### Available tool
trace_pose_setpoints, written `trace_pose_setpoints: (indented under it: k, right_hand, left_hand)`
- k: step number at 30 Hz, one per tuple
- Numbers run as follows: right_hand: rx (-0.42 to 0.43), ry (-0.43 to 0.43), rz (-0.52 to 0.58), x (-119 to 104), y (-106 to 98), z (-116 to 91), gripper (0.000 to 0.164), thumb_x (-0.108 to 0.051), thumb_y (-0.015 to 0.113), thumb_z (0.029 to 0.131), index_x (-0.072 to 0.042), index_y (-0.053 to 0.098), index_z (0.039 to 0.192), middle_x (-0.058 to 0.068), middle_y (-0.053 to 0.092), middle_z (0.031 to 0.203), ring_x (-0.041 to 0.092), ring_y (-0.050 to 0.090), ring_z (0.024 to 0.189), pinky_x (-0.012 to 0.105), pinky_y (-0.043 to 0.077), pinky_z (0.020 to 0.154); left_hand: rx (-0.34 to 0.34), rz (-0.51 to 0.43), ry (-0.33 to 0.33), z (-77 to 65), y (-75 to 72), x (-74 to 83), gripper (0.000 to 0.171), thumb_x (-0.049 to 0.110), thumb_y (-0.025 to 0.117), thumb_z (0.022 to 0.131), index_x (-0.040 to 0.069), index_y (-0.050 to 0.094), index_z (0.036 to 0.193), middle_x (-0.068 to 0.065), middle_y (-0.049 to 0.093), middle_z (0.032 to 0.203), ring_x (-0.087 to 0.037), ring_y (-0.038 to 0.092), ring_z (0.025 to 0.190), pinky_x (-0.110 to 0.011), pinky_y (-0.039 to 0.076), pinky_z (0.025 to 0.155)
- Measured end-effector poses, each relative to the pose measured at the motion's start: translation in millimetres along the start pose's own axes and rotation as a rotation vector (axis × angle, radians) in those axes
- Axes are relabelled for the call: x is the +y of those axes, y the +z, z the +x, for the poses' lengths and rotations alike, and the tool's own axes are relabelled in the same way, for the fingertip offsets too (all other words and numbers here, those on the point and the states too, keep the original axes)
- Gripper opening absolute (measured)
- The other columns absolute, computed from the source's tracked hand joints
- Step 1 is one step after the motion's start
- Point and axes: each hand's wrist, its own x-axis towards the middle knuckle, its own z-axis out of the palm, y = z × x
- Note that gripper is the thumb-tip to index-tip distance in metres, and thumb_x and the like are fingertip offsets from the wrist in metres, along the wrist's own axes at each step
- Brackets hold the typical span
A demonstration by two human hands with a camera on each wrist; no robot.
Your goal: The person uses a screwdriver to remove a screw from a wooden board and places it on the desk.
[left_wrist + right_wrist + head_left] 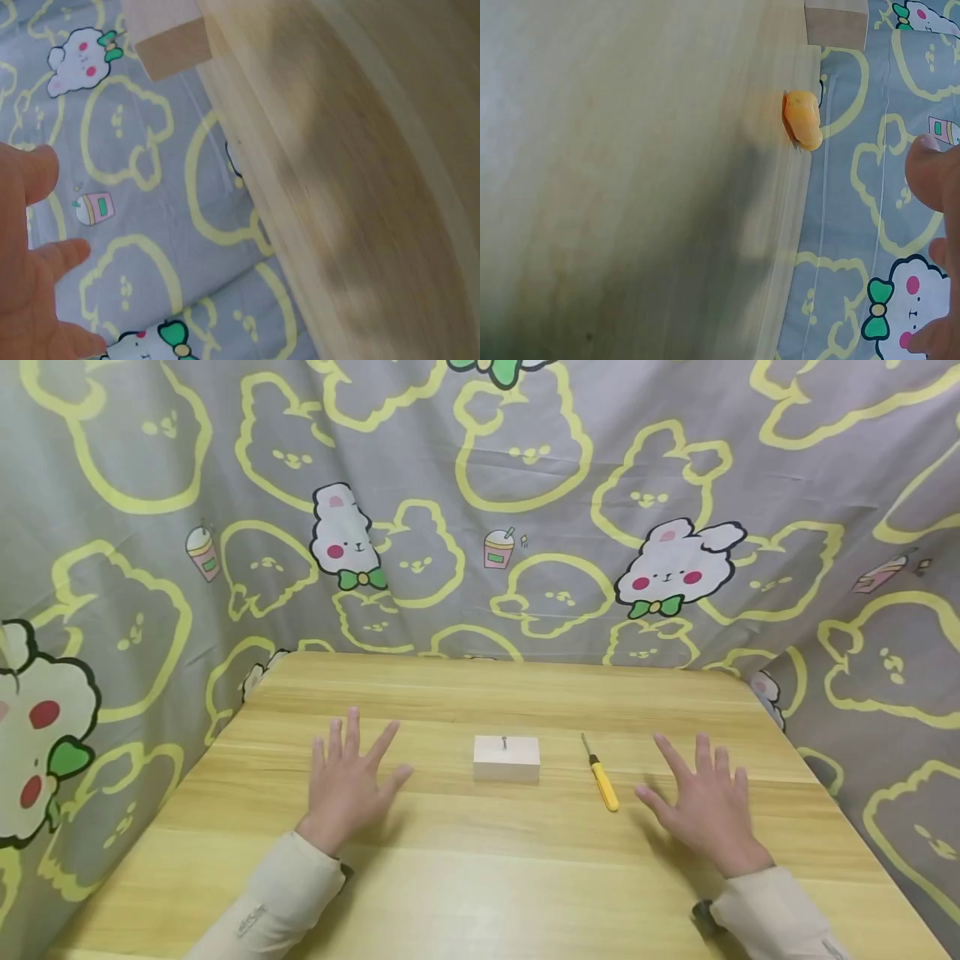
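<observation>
A pale wooden block [506, 760] sits near the middle of the table, with a small screw [505, 742] standing upright in its top. To its right lies a screwdriver [602, 781] with a yellow handle, its tip pointing away from me. My left hand [348, 789] is left of the block, fingers spread and holding nothing. On the other side my right hand [708, 810], also spread and holding nothing, is just right of the screwdriver. The left wrist view shows the block's end [174, 49]; the right wrist view shows the yellow handle [804, 120] end-on.
The wood-grain table [480, 877] extends under both hands. Behind it and along both sides hangs a grey curtain [427, 460] printed with yellow outlines and white rabbits. Dark bands show at both cuffs.
</observation>
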Motion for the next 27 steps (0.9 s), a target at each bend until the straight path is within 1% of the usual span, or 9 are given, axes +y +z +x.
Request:
trace_pose_setpoints:
  k: [4,8,11,13,15,18,20,24,27]
  right_hand:
    - [0.024,-0.026,0.028,1,0,4,0.080,-0.055,0.064,0.087,-0.017,0.033,0.150,0.044,0.023,0.142,0.061,0.029,0.122,0.073,0.027,0.089]
    - [0.000,-0.035,0.070,0,1,8,0.077,-0.050,0.065,0.088,-0.015,0.034,0.149,0.044,0.023,0.143,0.062,0.031,0.122,0.073,0.030,0.092]
    - [-0.019,-0.042,0.092,-2,3,9,0.075,-0.048,0.066,0.088,-0.014,0.035,0.148,0.044,0.024,0.143,0.064,0.033,0.121,0.074,0.031,0.093]
    - [-0.017,-0.052,0.105,-2,4,11,0.074,-0.046,0.067,0.088,-0.013,0.036,0.147,0.043,0.025,0.143,0.065,0.037,0.118,0.074,0.033,0.092]
    - [-0.011,-0.066,0.115,-2,5,12,0.073,-0.044,0.068,0.088,-0.012,0.037,0.147,0.043,0.027,0.142,0.065,0.040,0.115,0.074,0.036,0.090]
    - [-0.010,-0.082,0.138,-2,7,15,0.072,-0.042,0.068,0.088,-0.011,0.038,0.146,0.043,0.028,0.142,0.063,0.044,0.112,0.073,0.040,0.086]
    - [-0.021,-0.088,0.153,0,8,18,0.072,-0.041,0.068,0.089,-0.010,0.038,0.146,0.043,0.028,0.142,0.063,0.045,0.112,0.072,0.041,0.085]
    - [-0.061,-0.099,0.187,3,11,22,0.071,-0.039,0.068,0.090,-0.009,0.037,0.146,0.041,0.030,0.142,0.061,0.046,0.113,0.071,0.043,0.084]
    - [-0.092,-0.118,0.217,4,12,26,0.068,-0.037,0.067,0.091,-0.008,0.038,0.145,0.038,0.034,0.142,0.058,0.045,0.116,0.070,0.042,0.087]
  left_hand:
    - [-0.029,-0.106,0.067,12.3,4.7,8.9,0.070,0.053,0.056,0.093,0.023,0.033,0.152,-0.030,0.008,0.156,-0.053,0.010,0.140,-0.066,0.009,0.111]
    - [-0.077,-0.250,0.125,22.8,9.8,19.6,0.074,0.046,0.065,0.091,0.021,0.032,0.152,-0.030,0.008,0.156,-0.054,0.018,0.137,-0.068,0.019,0.108]
    - [-0.112,-0.317,0.157,29.8,13.3,28.7,0.076,0.041,0.068,0.089,0.022,0.031,0.152,-0.031,0.009,0.156,-0.056,0.037,0.127,-0.069,0.033,0.100]
    - [-0.143,-0.345,0.184,34.5,15.6,34.3,0.076,0.040,0.068,0.090,0.022,0.029,0.153,-0.031,0.011,0.155,-0.051,0.055,0.110,-0.067,0.042,0.093]
    - [-0.164,-0.374,0.209,38.7,17.2,39.5,0.076,0.039,0.068,0.090,0.022,0.029,0.153,-0.030,0.015,0.155,-0.048,0.058,0.106,-0.064,0.045,0.091]
    - [-0.192,-0.424,0.248,46.1,20.3,46.8,0.075,0.036,0.069,0.090,0.019,0.031,0.152,-0.025,0.022,0.155,-0.043,0.052,0.118,-0.061,0.041,0.099]
    - [-0.199,-0.440,0.280,51.4,23.0,51.3,0.074,0.033,0.071,0.090,0.017,0.033,0.151,-0.020,0.029,0.154,-0.041,0.036,0.135,-0.057,0.035,0.106]
    - [-0.221,-0.450,0.335,62.6,29.9,59.3,0.073,0.026,0.073,0.088,0.014,0.036,0.150,-0.010,0.039,0.151,-0.031,0.035,0.137,-0.048,0.031,0.112]
    - [-0.247,-0.452,0.337,68.6,32.6,64.4,0.073,0.025,0.074,0.087,0.013,0.038,0.149,-0.008,0.041,0.150,-0.028,0.037,0.137,-0.044,0.030,0.113]
